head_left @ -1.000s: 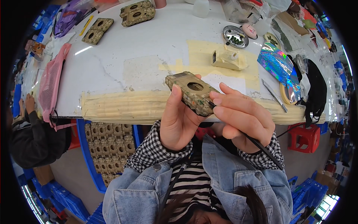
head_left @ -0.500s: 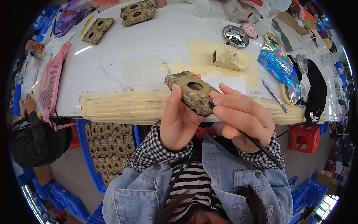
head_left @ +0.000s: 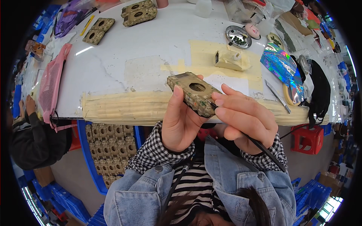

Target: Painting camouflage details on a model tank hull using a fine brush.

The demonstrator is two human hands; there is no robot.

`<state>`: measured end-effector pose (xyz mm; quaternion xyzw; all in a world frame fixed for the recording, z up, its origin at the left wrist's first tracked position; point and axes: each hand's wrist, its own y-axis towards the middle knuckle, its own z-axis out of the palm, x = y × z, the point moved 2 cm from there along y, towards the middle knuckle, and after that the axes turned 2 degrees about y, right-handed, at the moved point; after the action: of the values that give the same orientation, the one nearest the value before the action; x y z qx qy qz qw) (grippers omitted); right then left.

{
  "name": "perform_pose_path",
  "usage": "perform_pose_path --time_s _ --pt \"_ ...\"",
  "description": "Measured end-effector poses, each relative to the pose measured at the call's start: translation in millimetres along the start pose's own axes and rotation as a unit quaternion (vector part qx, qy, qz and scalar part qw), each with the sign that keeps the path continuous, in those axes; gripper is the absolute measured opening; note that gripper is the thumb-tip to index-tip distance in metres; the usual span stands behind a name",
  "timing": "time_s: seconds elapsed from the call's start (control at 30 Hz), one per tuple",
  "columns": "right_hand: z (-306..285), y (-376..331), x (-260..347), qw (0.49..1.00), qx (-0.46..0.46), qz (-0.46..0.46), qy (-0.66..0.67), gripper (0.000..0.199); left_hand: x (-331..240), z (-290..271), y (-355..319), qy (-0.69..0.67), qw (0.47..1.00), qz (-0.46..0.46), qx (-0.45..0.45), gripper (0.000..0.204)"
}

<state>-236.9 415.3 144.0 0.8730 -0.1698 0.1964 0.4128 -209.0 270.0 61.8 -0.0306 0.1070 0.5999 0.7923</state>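
A toy tank hull in camouflage, with a round hole in its top (head_left: pixel 190 92), is held tilted above the table's front edge. My left hand (head_left: pixel 179 124) grips it from below and the side, thumb on its near left edge. Close to its right end, my right hand (head_left: pixel 247 120) pinches a slim black stick-like tool (head_left: pixel 266 150), whose shaft runs back past the palm toward my sleeve. The tool's dark tip meets the hull's side, partly hidden by my fingers, so its kind cannot be made out.
More camouflage hulls (head_left: pixel 138 16) lie at the back. A blue crate (head_left: pixel 87 150) full of them stands below at left. On the table are a tape-covered block (head_left: pixel 230 60), a round dish with dark bits (head_left: pixel 238 37), tweezers (head_left: pixel 278 96), and a pink mesh pouch (head_left: pixel 54 83).
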Motion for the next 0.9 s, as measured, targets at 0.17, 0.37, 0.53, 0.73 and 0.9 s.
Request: perform_pose_path --time_s 0.17,0.37,0.53,0.73,0.9 --pt "0.5 0.5 0.4 1.000 0.001 0.000 -0.002 0.037 -0.7 -0.3 -0.3 -0.004 1.000 0.001 -0.006 0.052" --pt "1.2 0.9 -0.5 1.000 -0.009 -0.009 0.009 0.037 -1.7 0.4 -0.1 -0.002 1.000 0.006 -0.005 0.052" --pt "0.5 0.3 -1.7 0.999 -0.014 -0.005 0.041 0.036 -2.3 2.3 0.4 -0.009 1.000 0.014 -0.014 0.052" --pt "-3.0 -3.9 -0.7 0.990 -0.056 0.053 0.117 0.041 -1.7 8.1 1.6 -0.018 0.998 0.010 -0.060 0.060" --pt "-11.6 -7.6 12.7 0.959 -0.120 0.025 0.257 0.037 -2.9 1.0 0.7 -0.060 0.997 -0.003 -0.055 0.065"
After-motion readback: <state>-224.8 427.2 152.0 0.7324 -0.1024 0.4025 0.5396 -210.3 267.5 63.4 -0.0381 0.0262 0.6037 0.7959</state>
